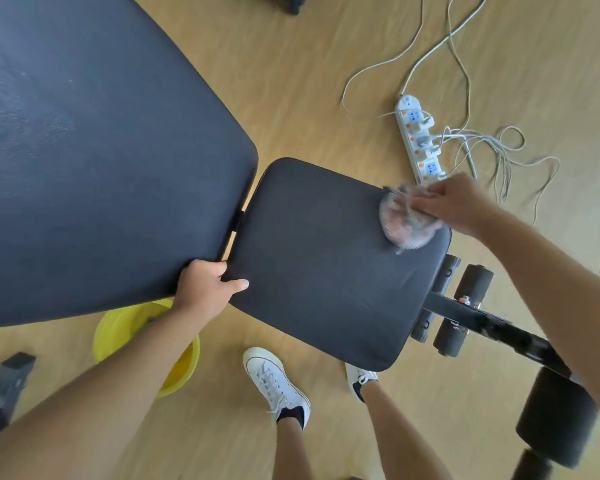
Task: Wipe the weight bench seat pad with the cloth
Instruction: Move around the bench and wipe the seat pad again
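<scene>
Left hand (207, 285) fingers grip seat pad (326, 265); right-hand fingers (426, 202) press cloth (406, 226) down.

Single view only, head-mounted wide-angle, so no overlap with any second view. It looked steeply down and forward from above the weight bench; the seat pad (326, 265) sat near frame centre, the backrest pad (94, 161) filled the upper left, close to the lens. Both forearms entered from the bottom edge, the white sneakers (274, 382) showed at bottom centre. Wood floor (309, 81) ran across the top; straight edges bowed toward the frame borders.
</scene>
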